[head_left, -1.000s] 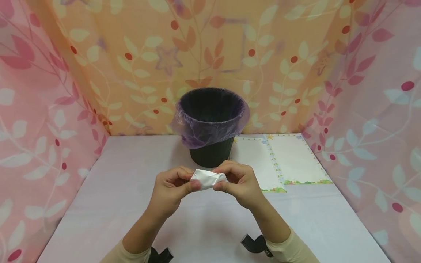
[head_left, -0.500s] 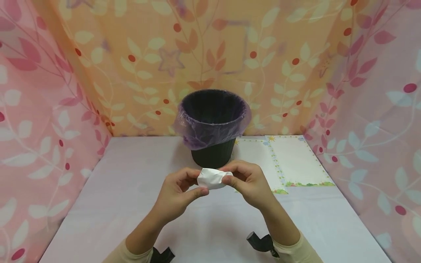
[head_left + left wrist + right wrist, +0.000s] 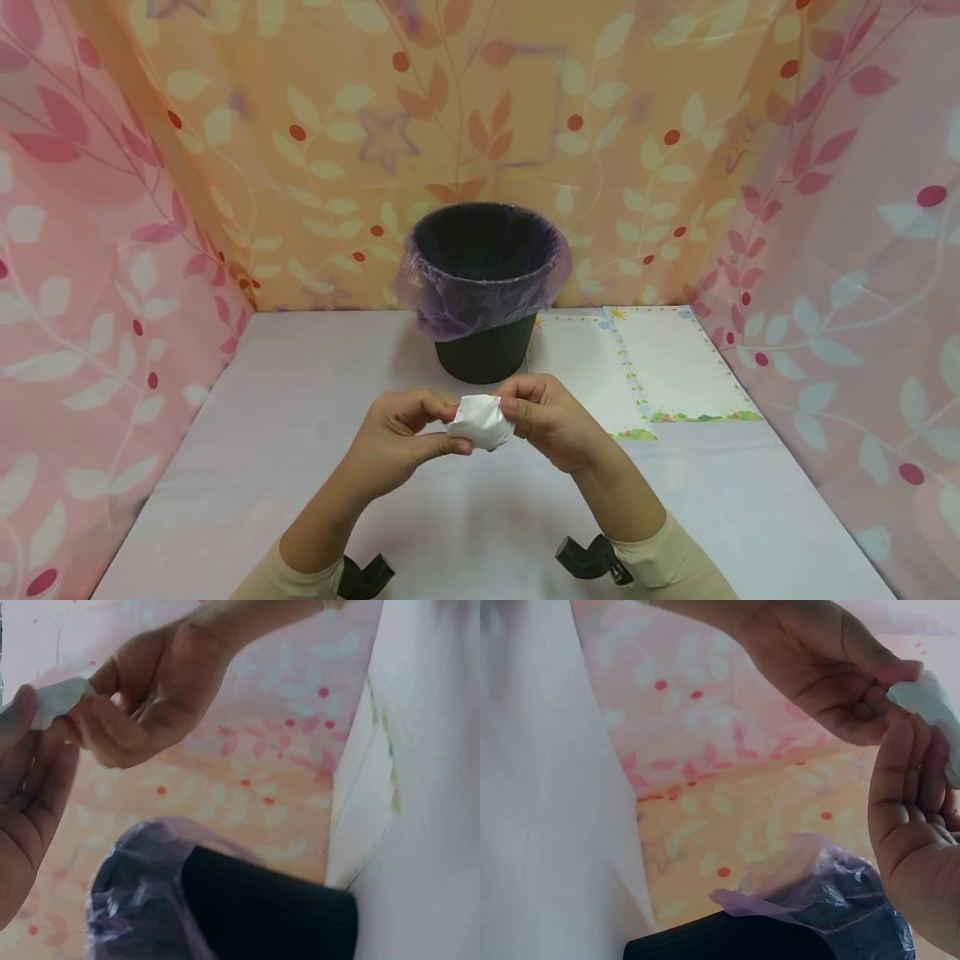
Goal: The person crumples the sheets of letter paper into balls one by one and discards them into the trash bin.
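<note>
A small folded white tissue (image 3: 482, 425) is held up between both hands, in front of the bin and over the table. My left hand (image 3: 397, 437) pinches its left side, thumb below and index finger above. My right hand (image 3: 551, 421) pinches the upper right side between thumb and fingers. From the left wrist, the tissue (image 3: 64, 700) shows edge-on, partly behind the thumb. In the right wrist view the tissue (image 3: 930, 709) lies across the fingertips near the frame's edge.
Behind the hands stands a black bin (image 3: 483, 354) with a purple plastic liner (image 3: 487, 308) folded over its rim. Two sheets with decorated borders (image 3: 675, 362) lie right of it on the white table (image 3: 300, 400). Floral curtains (image 3: 315, 167) surround the table.
The tissue has been turned and looks more compact, less stretched out sideways. The right hand's grip has shifted to its upper right; both hands moved slightly right, then back left.
</note>
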A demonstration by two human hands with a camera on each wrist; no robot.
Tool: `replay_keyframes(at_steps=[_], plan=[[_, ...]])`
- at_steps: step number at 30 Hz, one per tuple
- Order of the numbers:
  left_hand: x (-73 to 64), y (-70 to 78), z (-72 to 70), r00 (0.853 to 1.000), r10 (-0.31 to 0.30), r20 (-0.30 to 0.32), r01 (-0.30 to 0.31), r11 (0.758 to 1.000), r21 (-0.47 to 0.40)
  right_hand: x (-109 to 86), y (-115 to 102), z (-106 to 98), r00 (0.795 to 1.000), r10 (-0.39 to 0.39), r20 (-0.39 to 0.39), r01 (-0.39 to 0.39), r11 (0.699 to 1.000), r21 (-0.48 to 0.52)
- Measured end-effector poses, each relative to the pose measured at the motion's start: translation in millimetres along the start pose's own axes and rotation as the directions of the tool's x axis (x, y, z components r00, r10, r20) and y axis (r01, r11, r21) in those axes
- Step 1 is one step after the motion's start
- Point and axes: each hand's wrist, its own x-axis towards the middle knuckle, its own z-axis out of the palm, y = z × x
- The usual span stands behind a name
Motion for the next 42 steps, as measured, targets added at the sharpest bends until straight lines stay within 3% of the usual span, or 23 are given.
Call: replay_keyframes(at_steps=[2,4,6,10,13,16,18,19,20,21,23,25,26,29,32,35,36,38,39,42], plan=[[1.6,2.0,-3.5,0.999,0.040,0.017,-0.043,0.979,0.201,-0.6,-1.1,1.5,0.999,0.004,-0.054,-0.007,0.998,-0.064],[3.2,3.3,-5.7,0.990,0.124,0.061,-0.138,0.919,0.370,-1.3,-2.2,2.3,0.995,0.013,-0.095,-0.025,0.993,-0.118],[5.6,3.5,-6.2,0.964,0.237,0.123,-0.267,0.845,0.463,-1.8,-2.9,2.7,0.994,0.016,-0.106,-0.032,0.988,-0.154],[10.9,0.4,-3.7,0.863,0.459,0.209,-0.499,0.719,0.484,-1.3,-2.4,3.2,0.996,0.042,-0.081,-0.051,0.991,-0.120],[13.4,-1.7,-1.0,0.803,0.559,0.207,-0.581,0.655,0.483,-0.4,-1.1,4.7,0.996,0.070,-0.046,-0.072,0.997,-0.035],[14.7,-1.6,-1.0,0.761,0.622,0.186,-0.618,0.608,0.499,0.1,-1.1,10.2,0.994,0.079,-0.074,-0.081,0.996,-0.030],[15.4,-1.5,-2.5,0.754,0.637,0.159,-0.612,0.595,0.522,0.1,-3.0,16.2,0.988,0.015,-0.156,-0.040,0.987,-0.158],[15.9,-1.9,-3.6,0.754,0.641,0.142,-0.604,0.592,0.534,0.2,-4.0,19.3,0.980,-0.062,-0.190,0.010,0.964,-0.266],[15.7,-2.3,-4.6,0.757,0.641,0.125,-0.592,0.592,0.547,0.4,-5.2,21.4,0.966,-0.162,-0.200,0.066,0.908,-0.414],[15.4,-2.8,-5.6,0.762,0.639,0.105,-0.576,0.595,0.561,0.9,-6.7,23.7,0.945,-0.269,-0.186,0.124,0.819,-0.560],[15.0,-4.5,-6.7,0.772,0.633,0.054,-0.543,0.614,0.573,2.6,-9.4,28.3,0.871,-0.485,-0.074,0.250,0.569,-0.783],[14.1,-6.4,-6.2,0.778,0.628,0.005,-0.522,0.643,0.560,4.7,-10.6,32.3,0.763,-0.639,0.098,0.362,0.296,-0.884],[13.4,-7.0,-5.0,0.783,0.622,-0.019,-0.511,0.660,0.551,6.0,-11.2,34.4,0.719,-0.674,0.169,0.397,0.198,-0.896],[11.9,-9.9,1.6,0.799,0.596,-0.083,-0.478,0.712,0.514,8.3,-10.2,41.6,0.634,-0.727,0.263,0.415,0.033,-0.909],[10.4,-12.3,9.5,0.807,0.579,-0.121,-0.451,0.734,0.508,10.7,-6.9,43.8,0.590,-0.755,0.287,0.383,-0.051,-0.922],[9.7,-13.4,15.3,0.791,0.598,-0.130,-0.449,0.711,0.541,12.1,-4.3,40.7,0.556,-0.766,0.321,0.372,-0.116,-0.921],[9.9,-13.3,16.5,0.783,0.609,-0.127,-0.452,0.697,0.556,12.6,-4.0,38.3,0.551,-0.768,0.327,0.374,-0.123,-0.919],[10.1,-12.4,17.6,0.782,0.613,-0.117,-0.440,0.675,0.592,12.7,-4.1,32.3,0.554,-0.764,0.329,0.379,-0.121,-0.918],[10.3,-11.8,17.5,0.792,0.600,-0.111,-0.428,0.676,0.600,12.3,-4.3,28.9,0.561,-0.759,0.329,0.379,-0.117,-0.918],[11.3,-8.9,15.1,0.837,0.539,-0.089,-0.394,0.708,0.586,10.8,-4.7,19.1,0.593,-0.738,0.322,0.383,-0.094,-0.919]])
